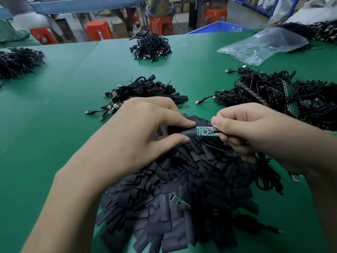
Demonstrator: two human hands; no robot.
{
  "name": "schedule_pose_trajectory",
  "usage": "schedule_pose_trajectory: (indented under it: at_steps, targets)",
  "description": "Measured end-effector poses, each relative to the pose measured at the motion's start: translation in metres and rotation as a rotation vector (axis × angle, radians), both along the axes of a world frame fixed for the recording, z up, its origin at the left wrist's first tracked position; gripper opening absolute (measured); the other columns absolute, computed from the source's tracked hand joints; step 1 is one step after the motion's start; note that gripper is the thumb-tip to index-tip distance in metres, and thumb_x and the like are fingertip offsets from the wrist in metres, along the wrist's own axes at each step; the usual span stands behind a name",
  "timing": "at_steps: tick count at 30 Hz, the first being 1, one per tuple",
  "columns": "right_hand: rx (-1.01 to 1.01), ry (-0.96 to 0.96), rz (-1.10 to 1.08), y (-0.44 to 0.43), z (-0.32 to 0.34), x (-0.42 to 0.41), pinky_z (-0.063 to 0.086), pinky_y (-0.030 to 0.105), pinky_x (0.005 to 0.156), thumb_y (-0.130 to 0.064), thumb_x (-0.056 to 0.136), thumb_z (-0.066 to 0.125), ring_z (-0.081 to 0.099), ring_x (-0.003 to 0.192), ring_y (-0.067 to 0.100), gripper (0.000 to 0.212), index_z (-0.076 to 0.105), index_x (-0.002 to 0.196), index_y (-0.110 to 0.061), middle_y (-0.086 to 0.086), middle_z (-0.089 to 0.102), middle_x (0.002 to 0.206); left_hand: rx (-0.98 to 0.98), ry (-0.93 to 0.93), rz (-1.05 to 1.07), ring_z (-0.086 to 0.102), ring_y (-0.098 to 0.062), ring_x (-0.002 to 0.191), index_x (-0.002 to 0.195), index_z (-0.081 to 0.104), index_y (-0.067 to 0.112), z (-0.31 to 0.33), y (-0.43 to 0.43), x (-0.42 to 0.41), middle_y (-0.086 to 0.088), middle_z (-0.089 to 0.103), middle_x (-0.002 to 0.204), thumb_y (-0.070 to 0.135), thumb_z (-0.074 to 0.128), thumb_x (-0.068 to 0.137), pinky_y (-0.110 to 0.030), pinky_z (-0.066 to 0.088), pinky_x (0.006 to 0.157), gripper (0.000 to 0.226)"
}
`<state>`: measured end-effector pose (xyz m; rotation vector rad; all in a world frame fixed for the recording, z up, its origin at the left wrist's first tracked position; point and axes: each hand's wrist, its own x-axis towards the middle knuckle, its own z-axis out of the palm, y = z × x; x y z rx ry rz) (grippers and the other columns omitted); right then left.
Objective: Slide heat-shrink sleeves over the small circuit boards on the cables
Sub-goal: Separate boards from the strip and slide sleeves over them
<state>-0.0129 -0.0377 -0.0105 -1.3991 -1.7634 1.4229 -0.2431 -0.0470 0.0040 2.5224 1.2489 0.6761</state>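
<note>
Setting: a workshop with orange stools [99, 30] in the background, beyond a green counter [54, 106] that carries the work.
Left hand: the left hand [138, 128] pinches a black heat-shrink sleeve [184, 132] between thumb and forefinger, its mouth turned toward the other hand.
Right hand: the right hand [255, 128] has its fingers curled and pinches the wired end of a small green circuit board [207, 131], where red and black leads join it.
Task's thing: the board lies level between the two hands. Its free end is at the sleeve's mouth and seems just inside, but most of the board is bare.
Cable: a black cable [268, 172] hangs below the right hand. I cannot tell whether it is this board's own.
Step in hand: threading, by my reading. The sleeve has met the board but does not yet cover it.
Next move: it likely calls for keeping board and sleeve in line and drawing the sleeve along toward the right hand until the green is covered. The flattened sleeve may need a squeeze to hold its mouth open.
Supply: a pile of loose sleeves [182, 207] spreads beneath both hands, and a second board [180, 202] rests on it nearer the person.
Beyond the hands: one cable bundle [144, 92] lies just past the left hand, and a tangled cable heap [273, 92] lies past the right.
</note>
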Motion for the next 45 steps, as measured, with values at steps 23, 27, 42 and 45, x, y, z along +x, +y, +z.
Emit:
schedule_pose_trajectory:
  at_steps: [23, 27, 42, 45]
  targets:
    - [-0.018, 0.054, 0.050, -0.003, 0.003, -0.001, 0.037, 0.025, 0.038, -0.029, 0.103, 0.050, 0.027, 0.039, 0.010, 0.042, 0.054, 0.063, -0.017, -0.004, 0.036, 0.051, 0.113, -0.060, -0.048, 0.066, -0.010, 0.083, 0.112, 0.079, 0.024, -0.009, 0.001, 0.011, 0.007, 0.071, 0.094, 0.031, 0.072, 0.088, -0.031, 0.052, 0.077, 0.026]
    - [-0.004, 0.077, 0.047, -0.003, 0.002, -0.003, 0.039, 0.025, 0.039, -0.030, 0.103, 0.050, 0.028, 0.040, 0.010, 0.042, 0.055, 0.062, -0.019, -0.004, 0.036, 0.051, 0.132, -0.059, -0.044, 0.066, -0.010, 0.085, 0.113, 0.079, 0.025, -0.010, 0.000, 0.015, 0.007, 0.071, 0.094, 0.031, 0.072, 0.090, -0.029, 0.051, 0.079, 0.025]
    - [0.192, 0.121, 0.063, -0.002, 0.011, 0.009, 0.046, 0.024, 0.064, -0.040, 0.081, 0.063, 0.055, 0.060, 0.021, 0.022, 0.069, 0.078, -0.019, 0.005, 0.056, 0.054, 0.242, -0.171, 0.047, 0.068, -0.009, 0.080, 0.104, 0.080, 0.020, -0.009, -0.002, 0.016, 0.005, 0.073, 0.090, 0.027, 0.076, 0.091, -0.029, 0.053, 0.076, 0.016]
    - [0.214, 0.134, 0.045, -0.002, 0.011, 0.009, 0.043, 0.014, 0.054, -0.030, 0.088, 0.065, 0.050, 0.055, 0.020, 0.020, 0.069, 0.075, -0.016, 0.007, 0.052, 0.052, 0.264, -0.175, 0.048, 0.067, -0.009, 0.080, 0.103, 0.080, 0.018, -0.009, -0.003, 0.019, 0.004, 0.073, 0.090, 0.023, 0.077, 0.091, -0.027, 0.052, 0.076, 0.014]
